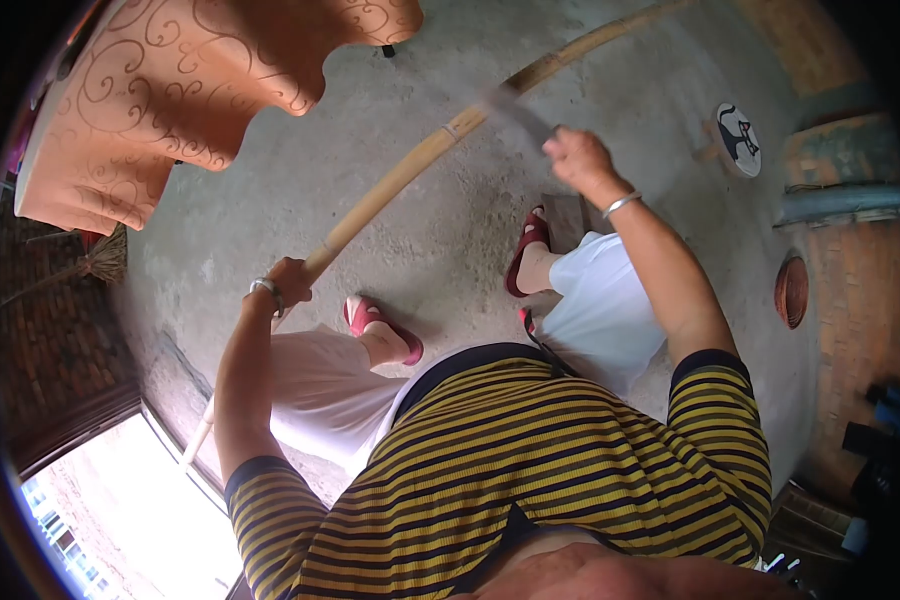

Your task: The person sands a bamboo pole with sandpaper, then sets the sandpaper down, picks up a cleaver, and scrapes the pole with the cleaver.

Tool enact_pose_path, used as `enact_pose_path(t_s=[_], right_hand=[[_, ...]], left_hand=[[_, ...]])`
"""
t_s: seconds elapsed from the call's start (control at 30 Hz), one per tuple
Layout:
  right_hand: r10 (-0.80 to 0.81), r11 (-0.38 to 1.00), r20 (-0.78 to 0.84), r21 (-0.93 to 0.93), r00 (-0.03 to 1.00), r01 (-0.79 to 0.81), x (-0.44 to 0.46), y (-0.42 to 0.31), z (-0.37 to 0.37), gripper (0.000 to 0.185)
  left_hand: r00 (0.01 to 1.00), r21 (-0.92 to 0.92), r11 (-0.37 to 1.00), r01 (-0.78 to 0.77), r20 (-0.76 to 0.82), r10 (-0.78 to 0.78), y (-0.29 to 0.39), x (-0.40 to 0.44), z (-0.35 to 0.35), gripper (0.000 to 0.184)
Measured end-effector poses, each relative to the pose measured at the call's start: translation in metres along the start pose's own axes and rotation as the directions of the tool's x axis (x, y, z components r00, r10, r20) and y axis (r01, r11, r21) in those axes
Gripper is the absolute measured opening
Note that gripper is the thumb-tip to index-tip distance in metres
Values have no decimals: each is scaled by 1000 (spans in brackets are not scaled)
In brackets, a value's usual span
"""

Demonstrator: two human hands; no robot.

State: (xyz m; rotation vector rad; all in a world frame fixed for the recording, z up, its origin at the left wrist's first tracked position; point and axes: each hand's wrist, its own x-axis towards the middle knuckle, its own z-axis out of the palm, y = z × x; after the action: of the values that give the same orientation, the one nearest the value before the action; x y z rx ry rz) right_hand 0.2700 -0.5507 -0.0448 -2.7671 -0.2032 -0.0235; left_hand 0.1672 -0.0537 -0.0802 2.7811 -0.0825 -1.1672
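At left, the left hand [290,281] is closed around the bamboo pole [390,184], which slants in front of the feet; it should grip firmly, well apart from the blade. Further right, the right hand [582,163] is closed on a blurred knife-like tool [522,115]; controlled strokes seem wise. I can read no brand, label or writing.

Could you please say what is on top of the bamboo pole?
The left hand grips the bamboo pole; a blurred blade in the right hand overlaps it, contact unclear. Bamboo under the grip is hidden.
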Motion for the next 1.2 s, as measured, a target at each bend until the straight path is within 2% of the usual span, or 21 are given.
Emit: enact_pose_path(t_s=[0.07, 0.13, 0.2, 0.23, 0.27, 0.3, 0.33, 0.4, 0.47, 0.53, 0.6, 0.63, 0.73, 0.8, 0.83, 0.93, 1.0, 1.07, 1.17, 1.2], right_hand=[[197, 980, -125, -5, 972, -199, 15, 20, -12, 14], [231, 971, -147, -35, 962, -238, 22, 30, -18, 12], [126, 982, -48, -133, 991, -131, 13, 21, 0, 11], [-30, 974, 50, -222, 998, 40, 2, 2, 5, 11], [-81, 970, 122, -220, 989, 107, -10, -14, 17, 9], [-223, 954, 199, -159, 954, 256, -23, -28, 31, 7], [-332, 940, 238, 5, 913, 340, -36, -46, 25, 7], [-426, 891, 279, -38, 861, 453, -31, -38, 25, 8], [-137, 985, 199, 129, 970, 113, -16, -25, 2, 12], [144, 976, 62, 158, 988, -152, 16, 17, 6, 16], [211, 977, -157, 62, 965, -203, 26, 28, -13, 17], [225, 974, -156, 26, 962, -223, 28, 29, -10, 15], [-41, 999, -1, -6, 999, 41, 4, 9, 11, 14], [-178, 983, 169, 86, 969, 165, -24, -31, 13, 17], [-182, 983, 208, 66, 961, 171, -29, -39, 11, 20], [-124, 985, 117, 136, 985, 108, -13, -10, 5, 24], [14, 992, 44, 127, 999, -19, 3, 10, -1, 24], [171, 968, -55, 197, 984, -157, 22, 43, 7, 22], [106, 992, -133, 79, 986, -96, 12, 24, 2, 20], [66, 988, -79, 144, 995, -55, 10, 25, 18, 19]], left_hand=[[1000, -5, 1000, 0, 3, 0, 0, -1, 3, 35], [999, 4, 1000, -7, 39, 7, 1, -6, 0, 35], [999, 5, 1000, 0, 46, 0, 1, -4, 4, 36], [999, 8, 1000, 2, 51, -2, 1, -2, 5, 36], [999, 9, 1000, -11, 46, 11, 1, 0, 5, 36], [999, 11, 1000, -23, 43, 22, 0, 0, 5, 36], [999, 13, 999, -33, 42, 32, 0, 0, 5, 37], [999, -29, 1000, 3, 45, -1, 1, -4, 5, 37], [999, -95, 995, 26, 21, -24, 0, -9, 4, 36], [999, -193, 981, 29, -30, -35, -2, -13, 4, 32], [999, -233, 972, 34, -21, -40, -2, -14, 6, 31], [999, -251, 967, 36, -16, -42, 0, -13, 5, 31], [995, -199, 975, 94, 43, -87, 9, -13, -3, 34], [996, -175, 980, 90, 40, -85, 6, -10, -5, 34], [995, -162, 982, 92, 41, -86, 4, -10, -5, 34], [997, -151, 986, 66, 47, -59, 1, -10, 0, 35], [998, -101, 994, 51, 30, -48, 1, -8, 2, 36], [999, -102, 994, 48, 29, -46, 2, -7, 5, 37], [996, -122, 990, 72, 70, -64, 2, -9, 3, 38], [994, -109, 991, 81, 86, -71, 2, -9, 2, 38]])
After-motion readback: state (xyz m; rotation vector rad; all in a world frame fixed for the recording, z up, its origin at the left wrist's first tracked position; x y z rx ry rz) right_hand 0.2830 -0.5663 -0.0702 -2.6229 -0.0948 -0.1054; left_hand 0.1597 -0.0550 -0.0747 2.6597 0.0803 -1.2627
